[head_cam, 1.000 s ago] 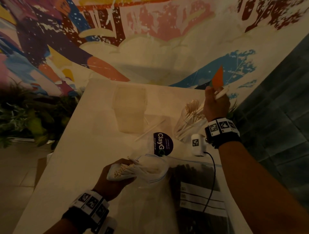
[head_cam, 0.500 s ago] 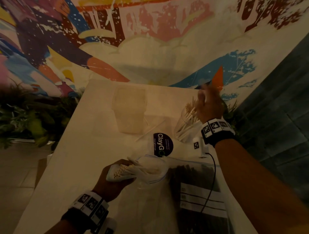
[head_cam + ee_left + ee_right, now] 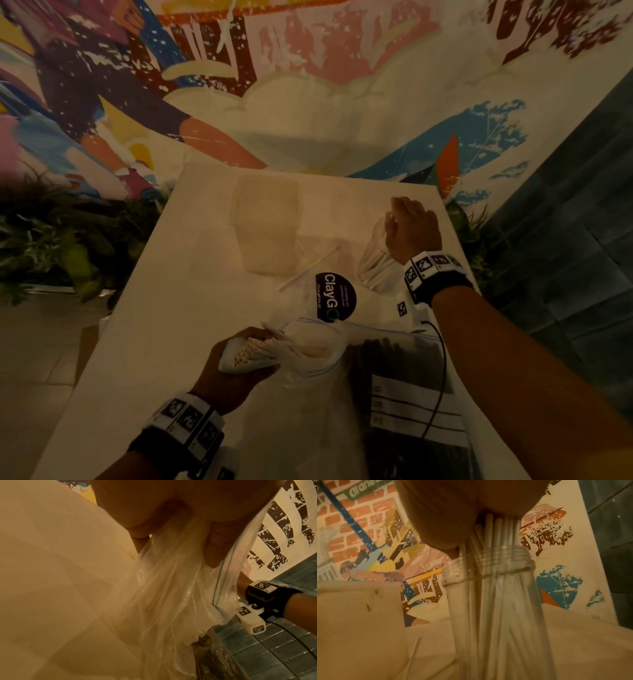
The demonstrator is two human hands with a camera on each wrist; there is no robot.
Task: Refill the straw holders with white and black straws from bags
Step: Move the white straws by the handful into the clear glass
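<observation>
On the left, my left hand [image 3: 236,370] holds a bunch of white straws [image 3: 260,353], with its fingers [image 3: 214,547] curled round them through the mouth of the clear bag [image 3: 308,349]. This bag lies near me on the surface [image 3: 164,308]. Just to its right lies the bag of black straws [image 3: 400,394], and I think it is not yet touched.

Farther away and to the right, my right hand [image 3: 412,228] lies flat on top of the straws in the clear straw holder [image 3: 375,260]. Its fingers are straight and hold nothing. I think I am pushing the white straws down to make them level.

Next I need to lift the bunch out of the bag and drop it in the holder.

The right wrist view shows the straws [image 3: 496,601] standing tight in the holder, right under my palm. The head view hides that. The left wrist view shows the crinkly bag up close.
</observation>
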